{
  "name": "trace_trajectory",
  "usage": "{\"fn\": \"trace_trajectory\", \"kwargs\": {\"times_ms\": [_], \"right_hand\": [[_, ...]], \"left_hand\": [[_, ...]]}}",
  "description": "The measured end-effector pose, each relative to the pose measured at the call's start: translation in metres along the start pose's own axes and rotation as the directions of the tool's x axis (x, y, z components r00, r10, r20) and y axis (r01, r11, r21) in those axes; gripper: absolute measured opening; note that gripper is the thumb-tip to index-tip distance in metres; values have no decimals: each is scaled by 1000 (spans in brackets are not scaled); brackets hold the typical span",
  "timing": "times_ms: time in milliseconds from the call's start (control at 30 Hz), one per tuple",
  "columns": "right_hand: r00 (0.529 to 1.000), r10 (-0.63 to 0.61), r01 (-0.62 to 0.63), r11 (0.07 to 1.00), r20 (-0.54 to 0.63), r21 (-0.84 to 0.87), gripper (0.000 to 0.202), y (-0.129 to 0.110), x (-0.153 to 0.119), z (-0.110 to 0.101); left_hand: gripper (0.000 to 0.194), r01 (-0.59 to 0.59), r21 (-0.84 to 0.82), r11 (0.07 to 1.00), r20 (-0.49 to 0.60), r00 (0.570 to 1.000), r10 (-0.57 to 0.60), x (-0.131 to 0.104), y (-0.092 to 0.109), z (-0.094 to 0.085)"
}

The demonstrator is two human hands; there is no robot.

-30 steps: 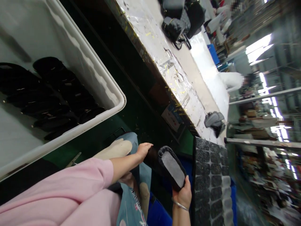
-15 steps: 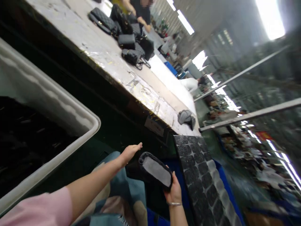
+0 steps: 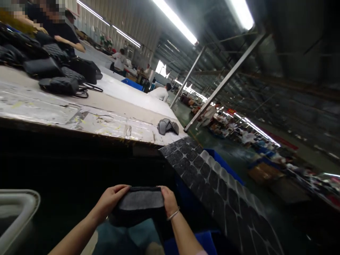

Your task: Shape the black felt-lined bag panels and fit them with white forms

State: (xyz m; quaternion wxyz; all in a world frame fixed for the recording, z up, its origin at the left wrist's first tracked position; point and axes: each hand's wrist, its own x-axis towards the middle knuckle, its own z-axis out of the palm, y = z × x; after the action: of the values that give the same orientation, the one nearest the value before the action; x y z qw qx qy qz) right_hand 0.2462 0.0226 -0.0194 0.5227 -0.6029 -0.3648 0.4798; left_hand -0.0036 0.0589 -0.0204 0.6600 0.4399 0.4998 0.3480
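Observation:
Both hands hold a dark bag piece [image 3: 142, 200] with an oblong grey panel facing up, low in the middle of the view. My left hand [image 3: 113, 198] grips its left end, thumb along the upper edge. At the right end, my right hand [image 3: 169, 200], with a bracelet at the wrist, is closed on it. The piece's lower side is dark and its details are hard to make out. Beneath it show the blue-green clothes [image 3: 127, 235] on my lap.
A long worktable [image 3: 117, 122] crosses ahead, with a pile of black bags [image 3: 61, 71] at left and a crumpled grey item [image 3: 168, 126] near its right end. A dark patterned board [image 3: 212, 184] slants at right, beside blue bins. A white tub [image 3: 29, 198] stands lower left. People work beyond.
My left hand has come from free and outstretched to gripping the piece's left end. The piece has turned from slanted to nearly level. My view has swung right.

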Motion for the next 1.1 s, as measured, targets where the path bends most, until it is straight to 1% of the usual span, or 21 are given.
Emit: {"fn": "trace_trajectory", "kwargs": {"times_ms": [67, 100, 200, 267, 333, 500, 600, 667, 733, 800, 933, 1100], "right_hand": [[998, 57, -58, 998, 21, 36, 36, -1, 1, -3], [994, 99, -102, 993, 53, 58, 37, -2, 2, -4], [953, 241, -262, 961, 184, 94, 46, -5, 6, -8], [927, 289, -315, 945, 238, 82, 44, -8, 10, -9], [914, 306, -335, 940, 268, 68, 39, -10, 13, -8], [880, 317, -367, 926, 355, 84, 32, -10, 15, -9], [862, 298, -381, 914, 410, 136, 33, -11, 13, -16], [852, 281, -394, 900, 443, 187, 38, -11, 13, -20], [848, 270, -405, 886, 456, 228, 48, -10, 13, -24], [849, 269, -409, 879, 455, 244, 49, -6, 14, -25], [859, 264, -394, 888, 439, 236, 35, 1, 18, -23], [887, 200, -319, 917, 417, 238, 28, 2, 19, -20]], "left_hand": [[45, -44, 52, 998, -3, 999, 44, -4, 7, 1], [45, -65, 58, 996, -1, 998, 65, -5, 11, 2], [46, -39, 30, 999, 28, 999, 38, -6, 15, 3], [47, -16, 26, 1000, 24, 1000, 16, -6, 15, 4], [48, -1, 27, 1000, 8, 1000, 1, -7, 13, 5], [43, 27, 11, 1000, -21, 999, -27, -7, 8, 8], [40, 49, 19, 999, -11, 999, -48, -8, 12, 9], [38, 72, 39, 997, 1, 997, -72, -8, 18, 10], [36, 100, 70, 992, 16, 995, -102, -6, 24, 10], [33, 119, 108, 987, 25, 992, -122, -1, 29, 12], [33, 109, 175, 979, 13, 994, -113, 8, 30, 15], [31, 94, 187, 978, 23, 995, -100, 7, 30, 15]]}}
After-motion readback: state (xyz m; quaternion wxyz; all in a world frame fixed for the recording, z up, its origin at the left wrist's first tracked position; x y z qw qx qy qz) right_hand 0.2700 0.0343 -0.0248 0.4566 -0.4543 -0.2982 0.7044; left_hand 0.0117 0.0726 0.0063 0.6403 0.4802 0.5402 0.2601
